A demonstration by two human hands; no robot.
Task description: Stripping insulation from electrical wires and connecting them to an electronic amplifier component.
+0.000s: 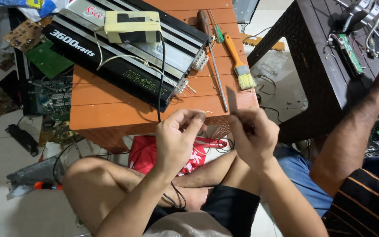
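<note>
L hand (176,138) pinches black wire (162,66) just below orange table (110,112) edge; wire runs up to amp (128,48) on table. R hand (253,134) grips small dark blade (232,97) beside it.

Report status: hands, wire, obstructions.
Left hand pinching black wire. Right hand holding small dark blade. Nothing between them.

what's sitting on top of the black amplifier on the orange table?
On the long black amplifier lies a pale yellow rectangular block wrapped in tape, with thin pale wires and a black cable trailing over the top. The block covers the surface beneath it.
</note>
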